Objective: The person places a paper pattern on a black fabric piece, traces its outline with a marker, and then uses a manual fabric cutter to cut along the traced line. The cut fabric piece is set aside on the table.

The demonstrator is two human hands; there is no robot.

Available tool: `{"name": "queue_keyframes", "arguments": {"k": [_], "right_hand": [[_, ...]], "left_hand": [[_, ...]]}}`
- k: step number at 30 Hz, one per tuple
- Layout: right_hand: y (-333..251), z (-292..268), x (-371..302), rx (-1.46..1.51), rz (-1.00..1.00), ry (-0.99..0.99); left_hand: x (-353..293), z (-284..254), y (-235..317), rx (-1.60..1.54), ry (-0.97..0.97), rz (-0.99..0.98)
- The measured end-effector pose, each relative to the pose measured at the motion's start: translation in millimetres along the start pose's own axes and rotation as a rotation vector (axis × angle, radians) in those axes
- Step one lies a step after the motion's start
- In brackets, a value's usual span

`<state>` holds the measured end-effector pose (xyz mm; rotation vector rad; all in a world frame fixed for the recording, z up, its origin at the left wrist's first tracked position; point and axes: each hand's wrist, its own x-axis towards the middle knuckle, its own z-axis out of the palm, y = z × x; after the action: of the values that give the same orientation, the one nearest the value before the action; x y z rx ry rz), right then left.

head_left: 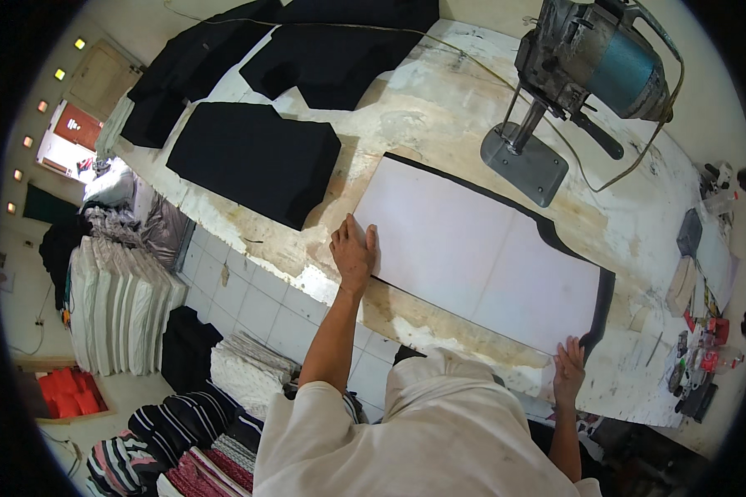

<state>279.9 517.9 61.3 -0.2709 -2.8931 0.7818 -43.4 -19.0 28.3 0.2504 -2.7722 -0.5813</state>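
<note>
A large white pattern sheet [464, 248] lies flat over a black fabric piece [607, 302], whose dark edge shows along the far and right sides. My left hand [354, 255] rests at the sheet's left edge, fingers and thumb apart. At the near right corner, my right hand [569, 370] lies with its fingers stretched out on the edge of the sheet and black fabric. Neither hand grips anything. Left of the sheet sits a thick stack of cut black fabric [253, 161].
A cloth cutting machine [593, 62] with a flat metal base stands at the far right, its cable [584, 170] trailing across the worktable [406, 116]. More black fabric stacks [327, 62] lie at the back. Bottles and small tools [704, 364] crowd the right edge. Folded cloth [120, 306] stands at left.
</note>
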Motion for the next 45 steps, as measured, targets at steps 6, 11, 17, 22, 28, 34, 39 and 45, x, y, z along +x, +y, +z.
{"name": "queue_keyframes", "arguments": {"k": [6,11,17,22,28,34,39,45], "right_hand": [[8,3,-3,-0.028,-0.058,0.033],[8,6,-4,-0.012,-0.112,0.093],[4,3,-4,-0.022,-0.094,0.110],[3,4,-5,0.050,-0.082,0.157],[5,5,-7,0.014,-0.090,0.150],[11,12,-10,0.035,-0.113,0.235],[19,11,-15,0.024,-0.098,0.158],[47,-7,-26,-0.041,-0.244,0.193]], "left_hand": [[-2,9,-9,0.016,0.068,0.057],[0,8,-9,0.029,0.052,0.073],[3,11,-11,0.093,0.032,0.141],[6,3,6,0.175,-0.077,0.025],[-53,26,145,-0.225,-0.175,0.444],[-116,54,239,-0.024,-0.417,0.759],[-121,64,239,0.128,-0.403,0.760],[-124,66,242,0.193,-0.415,0.766]]}}
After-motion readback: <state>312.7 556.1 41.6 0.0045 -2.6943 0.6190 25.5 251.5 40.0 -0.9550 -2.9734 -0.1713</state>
